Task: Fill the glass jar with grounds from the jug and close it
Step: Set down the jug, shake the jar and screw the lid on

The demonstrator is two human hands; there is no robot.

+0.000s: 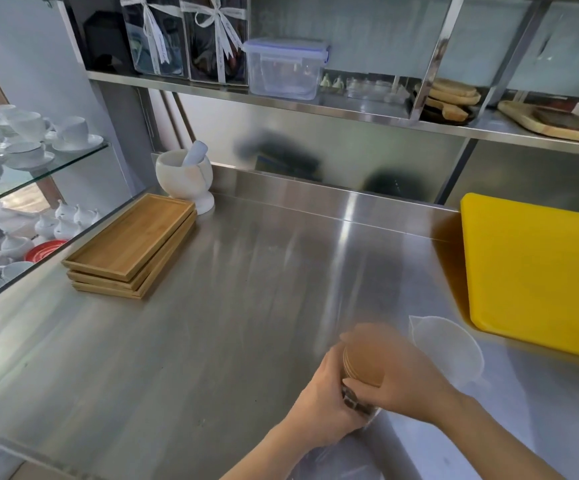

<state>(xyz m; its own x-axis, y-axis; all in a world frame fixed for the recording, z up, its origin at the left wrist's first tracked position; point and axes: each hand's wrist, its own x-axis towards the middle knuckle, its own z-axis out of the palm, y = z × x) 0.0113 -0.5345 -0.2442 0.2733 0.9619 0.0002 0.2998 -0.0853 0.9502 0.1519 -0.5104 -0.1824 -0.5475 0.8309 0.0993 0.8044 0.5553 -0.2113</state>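
Glass jar (357,401) with dark grounds inside sits near the front edge of the stainless steel counter (212,323), clasped between both hands and mostly covered by them. The left hand (322,400) wraps its fingers around the jar's left side and lower body, closed on the glass. The right hand (405,386) reaches over from the right, its fingers curled around the round wooden lid (364,358) that sits on the jar's mouth; the hand and lid are smeared by motion blur, so whether the lid is seated flush or slightly tilted cannot be told. Only a small patch of the jar's wall shows between the two hands, with the grounds visible through it, and the jar's base is hidden behind the left palm. Just beside the right hand, a translucent plastic jug (447,351) stands on the counter, faint and hard to make out against the steel; its contents cannot be judged. A yellow cutting board (537,271) lies further right, cut off by the frame edge. Well apart at the back left are a stack of wooden trays (132,244) and a white mortar with pestle (184,178).
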